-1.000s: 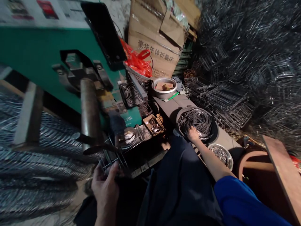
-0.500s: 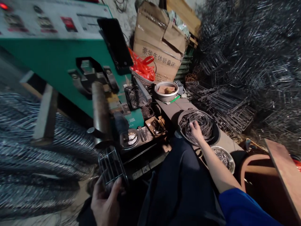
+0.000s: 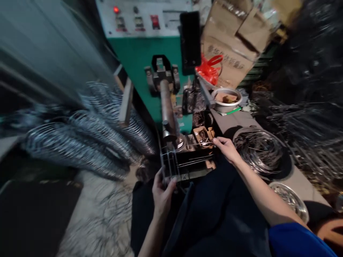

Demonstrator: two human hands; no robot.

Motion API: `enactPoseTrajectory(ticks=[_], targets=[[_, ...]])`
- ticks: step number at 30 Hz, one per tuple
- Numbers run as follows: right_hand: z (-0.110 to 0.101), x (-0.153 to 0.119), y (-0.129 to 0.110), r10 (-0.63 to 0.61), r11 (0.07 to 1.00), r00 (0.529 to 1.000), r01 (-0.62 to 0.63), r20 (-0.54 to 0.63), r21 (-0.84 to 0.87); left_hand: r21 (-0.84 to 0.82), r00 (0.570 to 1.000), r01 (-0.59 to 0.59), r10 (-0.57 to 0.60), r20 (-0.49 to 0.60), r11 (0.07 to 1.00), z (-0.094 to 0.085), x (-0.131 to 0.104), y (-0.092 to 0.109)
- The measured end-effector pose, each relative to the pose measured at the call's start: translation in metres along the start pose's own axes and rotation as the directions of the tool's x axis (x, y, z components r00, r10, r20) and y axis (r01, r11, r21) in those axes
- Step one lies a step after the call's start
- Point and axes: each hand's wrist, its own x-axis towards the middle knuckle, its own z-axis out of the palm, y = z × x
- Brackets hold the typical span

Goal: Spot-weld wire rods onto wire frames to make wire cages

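Note:
My left hand [image 3: 162, 191] is closed around the near end of a small wire rack [image 3: 169, 165], just below the machine's metal arm [image 3: 168, 110]. Between the fingertips of my right hand [image 3: 225, 147] is a thin metal wire [image 3: 197, 145], which stretches left toward the top of the rack. Whether the wire's far end touches the rack, I cannot tell. To the right of that hand stands a round pan [image 3: 288, 167] heaped with curved wires [image 3: 257, 150]. A green machine [image 3: 128, 53] faces me, with a dark phone [image 3: 190, 43] on its front.
Stacks of bent wire pieces [image 3: 77, 142] fill the left side. A metal bowl [image 3: 227, 107], a bowl of small metal parts [image 3: 291, 200] and a small carton [image 3: 203, 135] sit to the right. Behind are a red bag [image 3: 210, 71] and a large cardboard box [image 3: 227, 53].
My right hand has left the pan of wires and moved left toward the rack, now holding one wire. My left hand still holds the rack. The view has turned left.

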Motion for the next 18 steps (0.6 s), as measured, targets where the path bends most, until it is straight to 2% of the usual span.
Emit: enactPoseTrajectory(ticks=[4, 7, 13, 18], targets=[[0.037, -0.006, 0.008, -0.034, 0.999, 0.996, 0.036, 0.086, -0.023, -0.009, 0.999, -0.008, 0.009, 0.032, 1.000, -0.003, 0.000, -0.004], [0.052, -0.005, 0.009, -0.046, 0.998, 0.990, 0.052, 0.134, -0.040, -0.023, 0.999, -0.025, 0.025, 0.021, 0.999, -0.002, 0.001, -0.004], [0.056, 0.003, 0.020, -0.036, 0.996, 0.990, 0.047, 0.134, -0.081, -0.071, 0.999, -0.039, 0.040, 0.020, 0.997, -0.002, 0.006, -0.006], [0.054, 0.013, 0.033, -0.019, 0.998, 0.989, 0.028, 0.145, -0.064, -0.094, 1.000, 0.009, -0.009, 0.003, 0.995, 0.003, 0.012, -0.005]])
